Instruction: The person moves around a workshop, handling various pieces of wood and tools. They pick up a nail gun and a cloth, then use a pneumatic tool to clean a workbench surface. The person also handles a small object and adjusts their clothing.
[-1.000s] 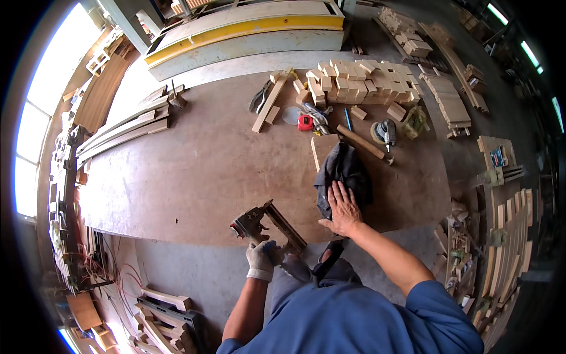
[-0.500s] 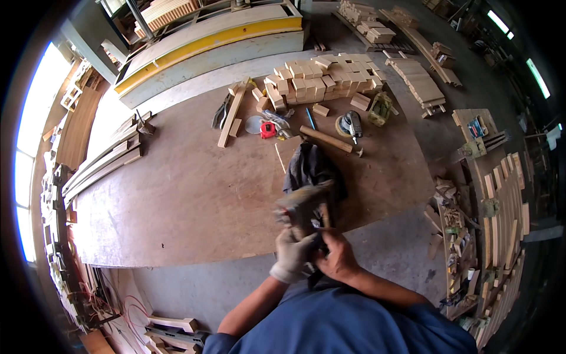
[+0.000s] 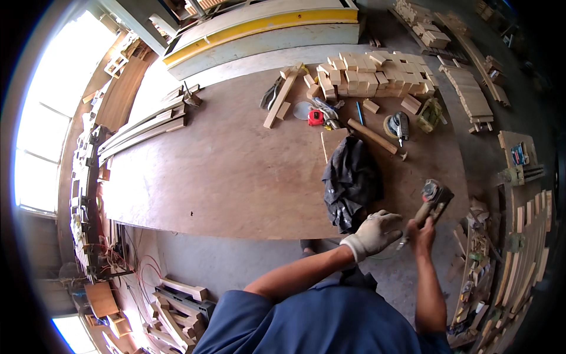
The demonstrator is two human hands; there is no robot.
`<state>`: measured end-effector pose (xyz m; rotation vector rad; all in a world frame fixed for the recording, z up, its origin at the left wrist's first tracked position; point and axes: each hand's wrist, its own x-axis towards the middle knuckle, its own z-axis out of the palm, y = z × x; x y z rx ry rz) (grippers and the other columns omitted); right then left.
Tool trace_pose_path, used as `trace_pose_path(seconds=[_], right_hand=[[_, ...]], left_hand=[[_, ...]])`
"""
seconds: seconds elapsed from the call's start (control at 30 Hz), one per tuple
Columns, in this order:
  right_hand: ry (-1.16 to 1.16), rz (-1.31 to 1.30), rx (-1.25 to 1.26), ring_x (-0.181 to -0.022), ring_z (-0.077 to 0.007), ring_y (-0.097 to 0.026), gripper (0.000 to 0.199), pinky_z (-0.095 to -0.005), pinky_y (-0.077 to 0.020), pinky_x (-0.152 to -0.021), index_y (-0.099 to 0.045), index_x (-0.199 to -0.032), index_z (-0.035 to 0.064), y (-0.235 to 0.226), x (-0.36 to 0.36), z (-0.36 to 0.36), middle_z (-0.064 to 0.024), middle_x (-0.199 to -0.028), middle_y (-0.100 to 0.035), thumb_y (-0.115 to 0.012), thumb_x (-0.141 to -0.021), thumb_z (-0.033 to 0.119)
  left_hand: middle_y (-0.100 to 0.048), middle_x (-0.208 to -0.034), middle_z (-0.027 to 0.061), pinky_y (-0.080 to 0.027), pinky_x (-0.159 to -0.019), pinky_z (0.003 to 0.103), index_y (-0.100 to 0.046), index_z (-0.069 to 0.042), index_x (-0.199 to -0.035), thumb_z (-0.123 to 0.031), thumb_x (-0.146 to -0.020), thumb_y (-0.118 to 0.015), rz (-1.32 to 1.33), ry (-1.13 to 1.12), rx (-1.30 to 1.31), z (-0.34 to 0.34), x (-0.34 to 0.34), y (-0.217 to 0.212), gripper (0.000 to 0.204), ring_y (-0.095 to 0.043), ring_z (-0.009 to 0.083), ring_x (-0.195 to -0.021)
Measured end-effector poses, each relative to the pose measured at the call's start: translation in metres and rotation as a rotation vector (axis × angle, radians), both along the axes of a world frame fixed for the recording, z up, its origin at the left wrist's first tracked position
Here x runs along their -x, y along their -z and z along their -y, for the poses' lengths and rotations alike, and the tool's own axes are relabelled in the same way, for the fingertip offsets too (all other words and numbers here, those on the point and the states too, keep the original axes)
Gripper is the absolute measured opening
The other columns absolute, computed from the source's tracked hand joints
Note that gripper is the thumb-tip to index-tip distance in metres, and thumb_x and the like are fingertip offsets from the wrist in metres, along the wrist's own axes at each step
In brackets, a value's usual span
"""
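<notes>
the nail gun [image 3: 435, 197] has changed hands: a second ago the gloved left hand [image 3: 374, 235] carried it to the left of the dark cloth [image 3: 352, 183], and half a second ago both hands were at it in front of the cloth. now the bare right hand [image 3: 421, 236] grips it, fingers closed around the handle, raised near the right end of the surface [image 3: 247, 165]. the left hand is loosely open, fingers stretched toward the right one, with nothing seen in it; whether they touch, i cannot tell. the cloth, pressed by the right hand a second ago, lies free against the wooden board [image 3: 334, 141]. the red tape measure [image 3: 316, 117] and sander [image 3: 398, 125] keep their places.
</notes>
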<state>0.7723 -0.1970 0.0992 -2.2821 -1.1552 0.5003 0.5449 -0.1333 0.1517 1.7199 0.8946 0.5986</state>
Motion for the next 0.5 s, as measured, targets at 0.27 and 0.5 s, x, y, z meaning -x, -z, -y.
trace_pose_path(seconds=[0.27, 0.5], right_hand=[[0.123, 0.258, 0.064, -0.113, -0.0473, -0.062, 0.055, -0.0487, -0.0499, -0.096, -0.057, -0.121, -0.008, 0.102, -0.159, -0.073, -0.0325, -0.119, -0.064, -0.068, -0.081, 0.028], [-0.023, 0.032, 0.058, -0.093, -0.0392, -0.066, 0.041, -0.0455, -0.051, -0.085, -0.061, -0.106, -0.0046, 0.186, -0.219, -0.095, -0.0224, -0.098, -0.069, -0.077, -0.08, 0.022]], left_hand=[[-0.075, -0.107, 0.0169, -0.056, -0.088, 0.035, -0.071, 0.001, -0.116, -0.021, -0.096, -0.068, -0.063, -0.421, 0.298, 0.023, 0.114, 0.037, 0.031, -0.072, 0.0217, -0.099], [-0.074, -0.113, 0.0177, -0.055, -0.092, 0.035, -0.07, 0.001, -0.121, -0.023, -0.096, -0.068, -0.246, -0.567, 0.454, 0.057, 0.182, 0.063, 0.035, -0.072, 0.0233, -0.103]])
